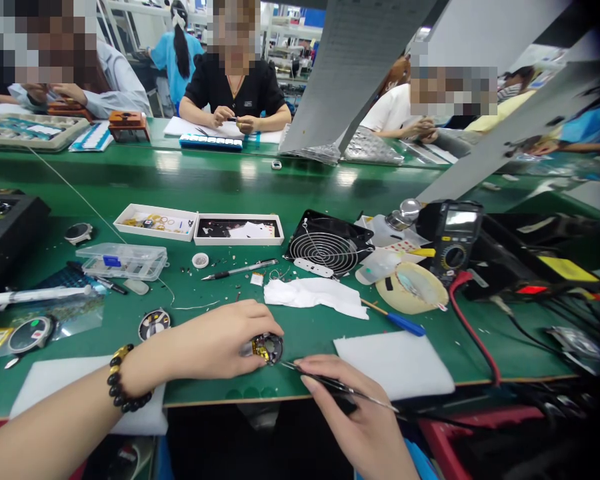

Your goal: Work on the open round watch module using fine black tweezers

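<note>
Single head-worn view; camera looked forward and down, tabletop close below, co-worker opposite lay farther off.

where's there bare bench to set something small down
Green tabletop shows bare between the crumpled white sheet, the right-side white foam pad and the right hand; a wider patch lies behind the two shallow white trays. It's crowded around the square black fan, the black handheld multimeter and the round cream roll.
</note>
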Available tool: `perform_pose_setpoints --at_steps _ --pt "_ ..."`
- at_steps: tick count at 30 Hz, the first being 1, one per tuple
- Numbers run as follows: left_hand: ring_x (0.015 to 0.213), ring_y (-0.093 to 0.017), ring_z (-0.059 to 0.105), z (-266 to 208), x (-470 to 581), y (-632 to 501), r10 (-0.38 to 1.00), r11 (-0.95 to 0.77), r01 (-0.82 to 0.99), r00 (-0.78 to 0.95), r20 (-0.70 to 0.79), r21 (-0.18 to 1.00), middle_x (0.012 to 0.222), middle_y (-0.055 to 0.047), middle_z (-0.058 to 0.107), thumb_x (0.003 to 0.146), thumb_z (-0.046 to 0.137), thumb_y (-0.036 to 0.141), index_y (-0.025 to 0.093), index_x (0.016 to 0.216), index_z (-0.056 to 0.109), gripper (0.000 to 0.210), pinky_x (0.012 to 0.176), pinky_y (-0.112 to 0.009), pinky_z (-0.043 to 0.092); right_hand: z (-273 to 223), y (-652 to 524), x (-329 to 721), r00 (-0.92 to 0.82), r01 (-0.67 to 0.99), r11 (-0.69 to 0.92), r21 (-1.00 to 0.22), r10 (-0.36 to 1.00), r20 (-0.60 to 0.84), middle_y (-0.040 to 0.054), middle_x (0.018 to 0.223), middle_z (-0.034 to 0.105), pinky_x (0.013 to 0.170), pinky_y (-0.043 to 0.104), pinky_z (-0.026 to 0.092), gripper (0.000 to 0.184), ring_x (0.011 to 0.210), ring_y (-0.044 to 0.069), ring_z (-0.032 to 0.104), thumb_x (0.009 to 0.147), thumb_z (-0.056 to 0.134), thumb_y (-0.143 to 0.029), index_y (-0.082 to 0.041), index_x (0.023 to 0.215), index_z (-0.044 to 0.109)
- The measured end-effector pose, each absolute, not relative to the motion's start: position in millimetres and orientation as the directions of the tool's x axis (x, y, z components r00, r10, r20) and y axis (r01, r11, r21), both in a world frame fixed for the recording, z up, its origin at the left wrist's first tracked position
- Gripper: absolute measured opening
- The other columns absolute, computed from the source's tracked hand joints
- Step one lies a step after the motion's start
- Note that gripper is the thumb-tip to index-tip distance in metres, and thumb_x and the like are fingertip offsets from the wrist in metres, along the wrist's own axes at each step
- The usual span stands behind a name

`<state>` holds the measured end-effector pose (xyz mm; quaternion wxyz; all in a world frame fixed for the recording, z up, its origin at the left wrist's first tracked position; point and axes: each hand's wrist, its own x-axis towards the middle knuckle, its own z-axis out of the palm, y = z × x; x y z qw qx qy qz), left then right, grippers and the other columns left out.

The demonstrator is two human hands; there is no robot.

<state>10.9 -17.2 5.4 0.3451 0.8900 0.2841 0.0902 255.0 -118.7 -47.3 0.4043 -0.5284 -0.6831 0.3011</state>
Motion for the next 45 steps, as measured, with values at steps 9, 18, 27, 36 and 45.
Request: perform_pose_setpoints --at_steps 9,18,27,36,45 --pt "0.115 -0.024 0.062 3.3 10.1 -16.1 0.561 -0.605 0.429 0.827 -0.023 0.671 0.121 -0.006 0.068 0.09 0.072 0.01 0.019 0.126 0.065 0.038 0.101 -0.033 0.05 -42.0 -114.7 252.9 -0.096 0.45 0.205 -0.869 0.979 0.181 0.0035 0.102 0.08 0.09 0.029 0.063 0.01 0.098 0.021 0.077 0.099 0.069 -0.027 -0.027 0.101 0.079" --pt "0.115 -0.023 0.063 -0.5 9.3 -15.4 0.562 -0.609 0.428 0.827 -0.017 0.668 0.122 -0.005 0.068 0.089 0.076 0.013 0.021 0.128 0.064 0.041 0.101 -0.034 0.05 -35.5 -112.4 251.6 -0.105 0.442 0.183 -0.878 0.983 0.152 0.0056 0.1 0.08 0.089 0.031 0.063 0.011 0.095 0.023 0.077 0.099 0.068 -0.027 -0.025 0.098 0.078" --pt "0.115 -0.023 0.063 -3.3 9.5 -14.9 0.564 -0.611 0.421 0.826 -0.004 0.671 0.122 -0.005 0.068 0.088 0.076 0.012 0.021 0.128 0.065 0.042 0.101 -0.033 0.051 -37.4 -111.2 255.7 -0.179 0.472 0.244 -0.847 0.967 0.179 0.0043 0.107 0.079 0.09 0.029 0.062 0.01 0.1 0.02 0.076 0.1 0.067 -0.025 -0.026 0.104 0.076" --pt "0.114 -0.022 0.062 -3.3 9.7 -14.9 0.56 -0.605 0.413 0.829 -0.006 0.681 0.121 -0.005 0.066 0.089 0.076 0.012 0.021 0.128 0.064 0.041 0.101 -0.032 0.049 -35.5 -117.1 257.5 -0.274 0.546 0.318 -0.775 0.942 0.194 0.0056 0.112 0.078 0.093 0.035 0.062 0.018 0.105 0.024 0.075 0.101 0.061 -0.02 -0.028 0.11 0.074" --pt "0.117 -0.02 0.06 -4.0 8.8 -15.3 0.558 -0.595 0.426 0.829 -0.032 0.681 0.124 -0.003 0.065 0.093 0.074 0.015 0.022 0.129 0.062 0.039 0.104 -0.031 0.047 -39.0 -120.5 258.2 -0.224 0.523 0.368 -0.769 0.93 0.292 0.0028 0.112 0.078 0.094 0.028 0.062 0.019 0.104 0.019 0.075 0.099 0.066 -0.016 -0.027 0.113 0.072"
